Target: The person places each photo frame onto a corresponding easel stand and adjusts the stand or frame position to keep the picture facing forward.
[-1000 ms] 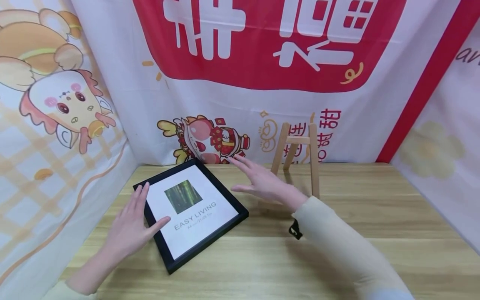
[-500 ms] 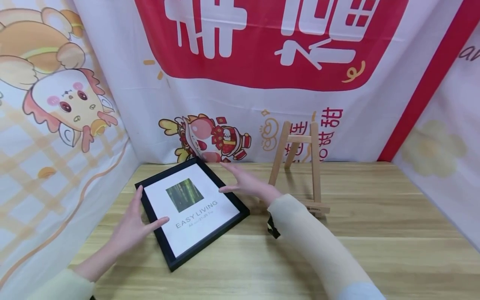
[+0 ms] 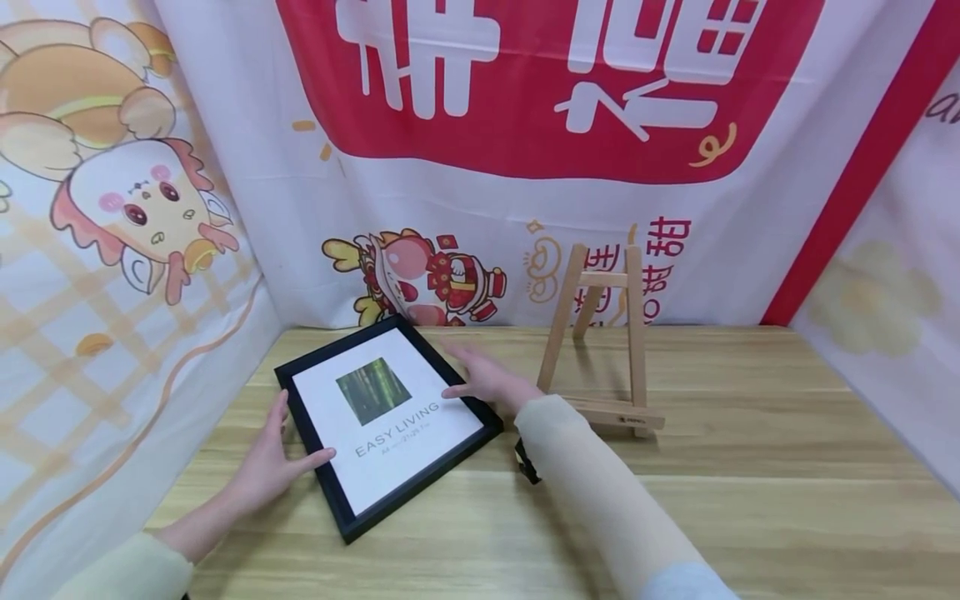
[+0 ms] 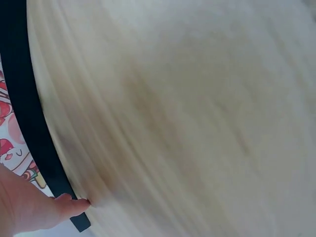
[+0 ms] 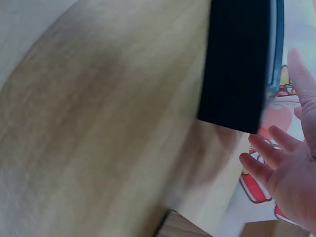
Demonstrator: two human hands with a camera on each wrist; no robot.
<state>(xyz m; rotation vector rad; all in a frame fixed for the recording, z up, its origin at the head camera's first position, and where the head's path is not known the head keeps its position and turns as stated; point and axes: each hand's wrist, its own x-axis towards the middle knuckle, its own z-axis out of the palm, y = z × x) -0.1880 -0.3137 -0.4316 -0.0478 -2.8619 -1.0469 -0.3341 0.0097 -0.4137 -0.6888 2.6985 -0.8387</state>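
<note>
The printed cloth forms the back wall, white with a large red panel. In front of it spreads the wood-grain tabletop.

The black picture frame lies flat, face up, on the left part of the tabletop, its far corner close to the back cloth. It sits turned: its long axis slants from far left to near right, the top edge facing the back left and the bottom edge facing the near right. The white sheet fills it, with its upper end toward the far left.

To the right of the frame, near but apart, stands the wooden easel, upright, its ledge toward the person.

The left hand is at the frame's left edge, thumb spread well away from the fingers and lying over the border. The right hand, blurred, is at the opposite long edge, fingers apart and thumb reaching over the border. Whether either one touches the frame cannot be told.

On the sheet, the small green picture and the lettering share the frame's slant, the words rising toward the right.
</note>
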